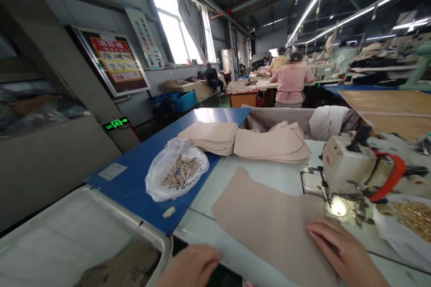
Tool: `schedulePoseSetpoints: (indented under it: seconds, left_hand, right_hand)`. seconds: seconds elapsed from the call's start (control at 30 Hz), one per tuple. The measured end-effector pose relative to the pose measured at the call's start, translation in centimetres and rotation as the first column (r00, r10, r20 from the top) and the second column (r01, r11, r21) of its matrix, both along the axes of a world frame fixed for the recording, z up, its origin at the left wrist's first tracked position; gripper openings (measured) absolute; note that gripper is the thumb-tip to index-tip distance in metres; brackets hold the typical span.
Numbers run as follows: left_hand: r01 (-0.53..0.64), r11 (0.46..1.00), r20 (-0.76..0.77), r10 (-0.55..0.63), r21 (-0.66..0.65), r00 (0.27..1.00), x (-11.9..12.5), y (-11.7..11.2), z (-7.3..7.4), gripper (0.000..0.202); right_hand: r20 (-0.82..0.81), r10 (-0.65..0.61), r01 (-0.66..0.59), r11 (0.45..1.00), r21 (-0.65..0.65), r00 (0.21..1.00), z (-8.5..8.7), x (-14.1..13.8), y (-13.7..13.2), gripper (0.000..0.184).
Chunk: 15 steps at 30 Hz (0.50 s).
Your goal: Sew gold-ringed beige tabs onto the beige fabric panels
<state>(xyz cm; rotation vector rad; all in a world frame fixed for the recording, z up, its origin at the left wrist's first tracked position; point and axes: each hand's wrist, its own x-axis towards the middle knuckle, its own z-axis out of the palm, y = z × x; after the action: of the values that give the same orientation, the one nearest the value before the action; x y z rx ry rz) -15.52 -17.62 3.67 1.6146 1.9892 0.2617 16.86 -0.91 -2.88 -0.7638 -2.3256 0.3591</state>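
A beige fabric panel (266,219) lies flat on the pale sewing table (198,199), its upper right corner beside the sewing machine (350,166). At its right edge is my right hand (340,246), fingers closed together on the cloth just below the lit needle area. My left hand (191,265) is curled closed at the table's front edge, left of the panel and apart from it. What those fingers hold, if anything, is hidden. Behind the panel lie two stacks of cut beige pieces, a left stack (212,136) and a right stack (271,143).
A plastic bag (156,179) of small fabric bits sits on the blue table (134,193). A white bin (50,233) with dark cloth stands front left. Right of the machine is a bag of small brass-coloured parts (412,217). A person in pink (292,80) sits ahead.
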Motion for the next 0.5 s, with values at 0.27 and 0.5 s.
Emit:
schedulePoseSetpoints:
  seconds: [0.27, 0.5]
  left_hand:
    - [-0.435, 0.828, -0.283, 0.538, 0.354, 0.794, -11.4, 8.0, 7.1, 0.028]
    - [-0.389, 0.853, -0.240, 0.482, 0.349, 0.843, -13.3, 10.8, 5.5, 0.014]
  right_hand:
    - [-0.019, 0.045, -0.043, 0.996, 0.082, 0.999, 0.5, -0.2, -0.4, 0.016]
    - [0.014, 0.050, -0.050, 0.999, -0.009, 0.999, 0.6, -0.6, -0.7, 0.017]
